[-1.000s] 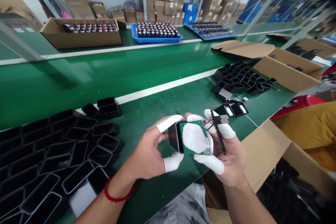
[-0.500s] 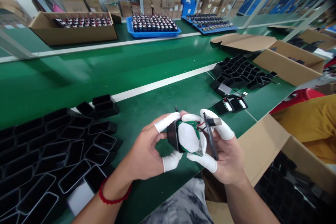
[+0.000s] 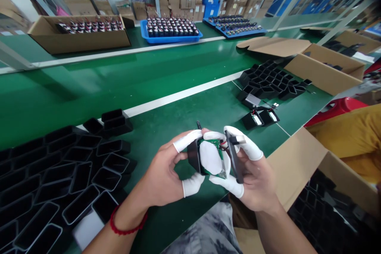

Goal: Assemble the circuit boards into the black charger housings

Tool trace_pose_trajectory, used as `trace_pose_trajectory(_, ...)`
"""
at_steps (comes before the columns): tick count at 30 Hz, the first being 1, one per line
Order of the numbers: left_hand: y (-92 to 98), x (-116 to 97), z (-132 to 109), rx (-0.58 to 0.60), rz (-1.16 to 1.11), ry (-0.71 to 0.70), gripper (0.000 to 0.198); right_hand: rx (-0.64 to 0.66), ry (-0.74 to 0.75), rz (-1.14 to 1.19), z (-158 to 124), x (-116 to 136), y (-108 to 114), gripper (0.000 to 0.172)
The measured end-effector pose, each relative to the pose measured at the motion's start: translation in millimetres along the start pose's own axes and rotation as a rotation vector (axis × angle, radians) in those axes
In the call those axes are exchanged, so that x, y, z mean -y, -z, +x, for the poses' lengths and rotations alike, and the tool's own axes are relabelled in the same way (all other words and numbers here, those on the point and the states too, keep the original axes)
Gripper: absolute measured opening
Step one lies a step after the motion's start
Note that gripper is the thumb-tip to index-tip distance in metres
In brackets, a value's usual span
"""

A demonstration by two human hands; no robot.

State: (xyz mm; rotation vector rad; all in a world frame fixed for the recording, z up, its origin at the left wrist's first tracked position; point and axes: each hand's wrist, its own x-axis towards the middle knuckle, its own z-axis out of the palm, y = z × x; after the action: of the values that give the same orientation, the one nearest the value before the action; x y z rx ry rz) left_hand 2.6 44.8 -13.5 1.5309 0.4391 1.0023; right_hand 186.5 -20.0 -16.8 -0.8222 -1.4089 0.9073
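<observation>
My left hand (image 3: 165, 176), with white finger cots on thumb and finger, is closed round a black plastic case (image 3: 194, 156). A green circuit board (image 3: 213, 142) sits partly in the case's open end, a white oval pad (image 3: 210, 156) covering most of its face. My right hand (image 3: 257, 184), also in white finger cots, grips the board's edges. Between its fingers stands a black end cover (image 3: 234, 162), tilted, with a metal-looking connector (image 3: 238, 139) sticking out. Dark and red wires run between board and cover. How deep the board sits in the case is hidden.
Many empty black cases (image 3: 71, 170) crowd the left of the green bench (image 3: 166, 123); more (image 3: 272, 79) stand at right. Two wired cases (image 3: 253, 120) stand nearby. An open carton (image 3: 291, 162) is at my right, beside a person's yellow sleeve (image 3: 348, 139). Blue trays (image 3: 171, 39) line the shelf.
The black cover in my right hand has turned a little, showing more of its flat face. Both hands keep their hold; the view has shifted slightly.
</observation>
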Motion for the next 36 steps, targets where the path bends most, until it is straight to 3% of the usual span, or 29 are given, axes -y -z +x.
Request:
trace_pose_trajectory(24, -2.6, -3.7, -0.5, -0.036, -0.027, 0.018, 0.083, -0.037, -0.047, -0.029, -0.6, -1.2, -1.4, 0.087)
trace_pose_trajectory(36, 0.3, 0.1, 0.0, -0.028, -0.043, -0.016, 0.085, 0.039, -0.055, -0.097, 0.3, 3.7, -0.4, 0.088)
